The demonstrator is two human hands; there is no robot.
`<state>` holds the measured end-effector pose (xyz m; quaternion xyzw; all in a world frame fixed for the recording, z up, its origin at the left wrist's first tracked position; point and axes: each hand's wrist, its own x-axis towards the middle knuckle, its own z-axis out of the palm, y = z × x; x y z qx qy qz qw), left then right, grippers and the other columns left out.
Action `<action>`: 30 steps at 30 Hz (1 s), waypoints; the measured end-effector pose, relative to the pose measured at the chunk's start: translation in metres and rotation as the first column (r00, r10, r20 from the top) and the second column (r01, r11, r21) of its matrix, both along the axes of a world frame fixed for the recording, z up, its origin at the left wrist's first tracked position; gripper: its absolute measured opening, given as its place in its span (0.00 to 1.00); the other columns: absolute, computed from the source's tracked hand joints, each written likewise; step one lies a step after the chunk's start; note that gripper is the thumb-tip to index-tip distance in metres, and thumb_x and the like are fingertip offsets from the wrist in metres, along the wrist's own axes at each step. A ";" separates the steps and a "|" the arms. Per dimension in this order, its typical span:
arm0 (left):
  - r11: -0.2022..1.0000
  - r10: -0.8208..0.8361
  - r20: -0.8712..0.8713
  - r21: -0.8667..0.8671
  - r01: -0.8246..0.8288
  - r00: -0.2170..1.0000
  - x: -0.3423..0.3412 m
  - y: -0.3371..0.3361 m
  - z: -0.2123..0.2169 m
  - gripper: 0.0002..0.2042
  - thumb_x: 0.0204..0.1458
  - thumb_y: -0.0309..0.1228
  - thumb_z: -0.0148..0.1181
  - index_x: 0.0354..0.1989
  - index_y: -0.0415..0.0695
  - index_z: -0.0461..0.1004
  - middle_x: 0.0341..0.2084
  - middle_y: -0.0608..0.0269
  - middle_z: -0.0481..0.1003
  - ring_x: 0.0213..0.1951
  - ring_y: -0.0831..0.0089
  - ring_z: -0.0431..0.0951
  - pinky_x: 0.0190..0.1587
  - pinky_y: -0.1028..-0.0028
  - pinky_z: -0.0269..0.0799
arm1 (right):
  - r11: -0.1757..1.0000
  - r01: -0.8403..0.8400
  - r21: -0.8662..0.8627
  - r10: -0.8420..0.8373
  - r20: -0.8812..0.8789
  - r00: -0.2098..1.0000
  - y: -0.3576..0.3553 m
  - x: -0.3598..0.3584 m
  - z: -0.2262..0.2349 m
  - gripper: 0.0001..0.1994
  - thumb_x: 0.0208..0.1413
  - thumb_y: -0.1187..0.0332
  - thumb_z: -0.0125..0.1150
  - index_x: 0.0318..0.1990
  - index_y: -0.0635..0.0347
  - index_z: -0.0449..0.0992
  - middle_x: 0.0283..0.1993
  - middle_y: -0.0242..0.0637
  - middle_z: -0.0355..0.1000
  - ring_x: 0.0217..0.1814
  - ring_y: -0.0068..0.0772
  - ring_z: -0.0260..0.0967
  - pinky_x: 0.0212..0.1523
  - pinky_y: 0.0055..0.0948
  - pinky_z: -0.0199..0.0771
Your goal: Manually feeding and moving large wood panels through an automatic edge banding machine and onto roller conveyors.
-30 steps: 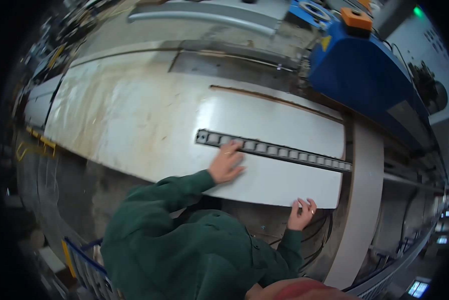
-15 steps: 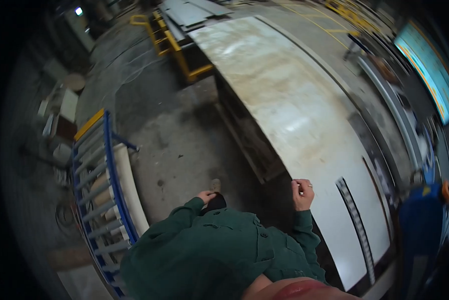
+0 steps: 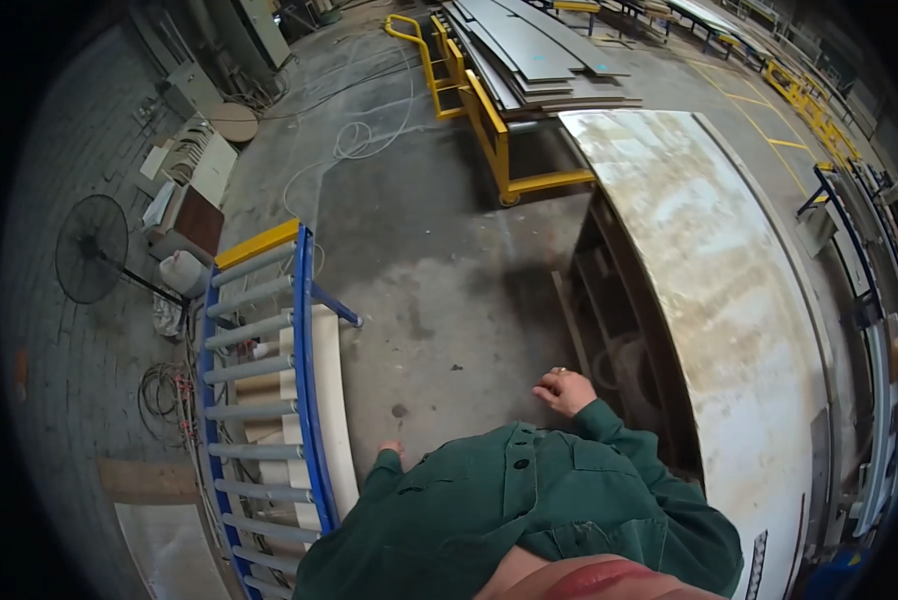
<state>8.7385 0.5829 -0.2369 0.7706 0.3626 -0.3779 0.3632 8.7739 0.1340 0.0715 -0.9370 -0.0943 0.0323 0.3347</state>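
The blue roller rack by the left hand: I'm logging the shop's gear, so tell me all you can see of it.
The blue roller rack is a long frame with blue side rails, grey cylindrical rollers as rungs and a yellow end bar. It looks like painted metal. It stands on the concrete floor; a pale curved panel lies against its right rail. The left hand is near it, touching nothing.

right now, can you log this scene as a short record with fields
place: workshop with a concrete floor
left hand: empty, hanging near the blue roller rack
right hand: empty, fingers curled, beside the big pale table
clothing: green jacket
behind: yellow cart stacked with grey sheets
left side: standing fan by the brick wall
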 end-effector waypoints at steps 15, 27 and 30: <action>0.882 -0.445 0.769 0.284 0.377 0.460 0.320 -0.018 -0.034 0.12 0.41 0.37 0.44 0.25 0.41 0.68 0.23 0.57 0.69 0.25 0.70 0.68 0.31 0.74 0.64 | 0.982 0.153 0.111 -0.168 0.141 0.976 -0.054 0.453 0.008 0.09 0.40 0.64 0.52 0.23 0.60 0.70 0.20 0.40 0.64 0.24 0.39 0.62 0.26 0.31 0.62; 0.732 -0.666 0.368 0.492 0.472 0.649 0.662 0.040 -0.025 0.08 0.38 0.35 0.46 0.21 0.44 0.67 0.19 0.59 0.67 0.23 0.67 0.68 0.29 0.70 0.64 | 0.998 -0.008 0.068 0.003 0.077 0.997 -0.001 0.779 -0.009 0.10 0.41 0.61 0.51 0.23 0.59 0.70 0.25 0.38 0.66 0.28 0.39 0.63 0.28 0.31 0.64; 0.644 -0.737 0.228 0.524 0.558 0.636 0.756 0.062 -0.008 0.07 0.37 0.34 0.47 0.20 0.44 0.67 0.17 0.60 0.67 0.23 0.66 0.68 0.29 0.69 0.64 | 0.988 0.148 -0.034 -0.151 -0.130 0.980 -0.018 0.838 -0.037 0.11 0.40 0.60 0.51 0.23 0.58 0.71 0.25 0.38 0.67 0.30 0.40 0.64 0.30 0.32 0.64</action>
